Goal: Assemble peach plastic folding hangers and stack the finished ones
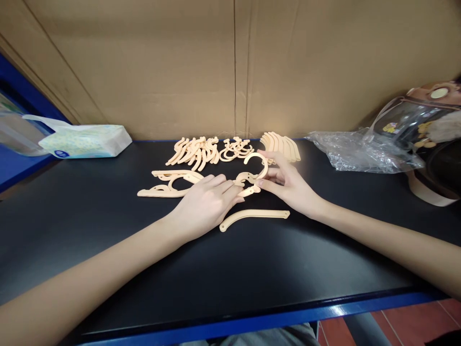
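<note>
Cream plastic parts of folding hangers lie around my hands. My right hand (291, 185) pinches a curved hanger hook (265, 168) between thumb and fingers, its open curve facing left. Fingers bent, my left hand (211, 202) grips a hanger arm (249, 192) whose end shows under the hook's base. Whether the two pieces are joined I cannot tell. Just in front of my hands rests a loose hanger arm (255, 215). Folded hangers (162, 192) lie left of my left hand, partly hidden by it.
Along the back are piles of hanger arms (194, 151), hooks (236, 149) and longer arm pieces (280, 145). A tissue pack (86, 141) sits at the left. Crumpled clear plastic (363, 151) and a clear bottle (406, 120) are at the right of the black table (216, 283).
</note>
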`<state>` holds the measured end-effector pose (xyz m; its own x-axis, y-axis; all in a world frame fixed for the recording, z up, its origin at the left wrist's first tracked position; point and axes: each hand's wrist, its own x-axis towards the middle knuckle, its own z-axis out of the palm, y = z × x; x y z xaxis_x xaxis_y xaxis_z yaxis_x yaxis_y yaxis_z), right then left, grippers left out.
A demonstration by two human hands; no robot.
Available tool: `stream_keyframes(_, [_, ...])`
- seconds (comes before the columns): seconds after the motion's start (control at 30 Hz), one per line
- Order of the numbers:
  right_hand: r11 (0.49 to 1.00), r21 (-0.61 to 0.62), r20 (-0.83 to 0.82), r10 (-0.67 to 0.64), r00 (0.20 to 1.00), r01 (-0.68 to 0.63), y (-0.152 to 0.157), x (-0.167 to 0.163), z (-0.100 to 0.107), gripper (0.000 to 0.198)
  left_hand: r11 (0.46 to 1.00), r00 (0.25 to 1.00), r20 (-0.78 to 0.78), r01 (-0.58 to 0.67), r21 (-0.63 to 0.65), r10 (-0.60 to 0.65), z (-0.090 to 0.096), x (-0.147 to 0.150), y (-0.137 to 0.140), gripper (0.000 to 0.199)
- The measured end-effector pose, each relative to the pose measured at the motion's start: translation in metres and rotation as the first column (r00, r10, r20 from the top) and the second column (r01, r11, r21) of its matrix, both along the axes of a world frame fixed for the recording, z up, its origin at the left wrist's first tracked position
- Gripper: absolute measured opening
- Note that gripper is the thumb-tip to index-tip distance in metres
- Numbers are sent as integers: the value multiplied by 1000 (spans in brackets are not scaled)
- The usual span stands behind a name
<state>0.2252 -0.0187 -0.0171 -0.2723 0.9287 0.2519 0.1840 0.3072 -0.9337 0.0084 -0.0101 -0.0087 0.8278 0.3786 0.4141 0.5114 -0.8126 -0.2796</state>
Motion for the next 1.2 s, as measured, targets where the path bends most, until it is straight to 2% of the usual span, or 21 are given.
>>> stream_keyframes(0.23, [999, -8, -42, 44, 998, -44, 0, -1, 2, 49, 999, 1000, 31, 1, -49, 0, -1, 0, 0, 33])
stream_keyframes(0.37, [999, -25, -48, 45, 998, -46, -1, -2, 4, 54, 999, 1000, 23, -14, -52, 15, -2, -1, 1, 33])
stream_keyframes(0.7, [1000, -10, 17, 1, 1000, 0, -2, -2, 4, 48, 996, 997, 48, -59, -61, 62, -3, -1, 1, 30])
stream_keyframes(1.2, [998, -39, -70, 50, 996, -53, -1, -1, 3, 50, 995, 996, 15, -85, -51, 86, -3, -2, 0, 34])
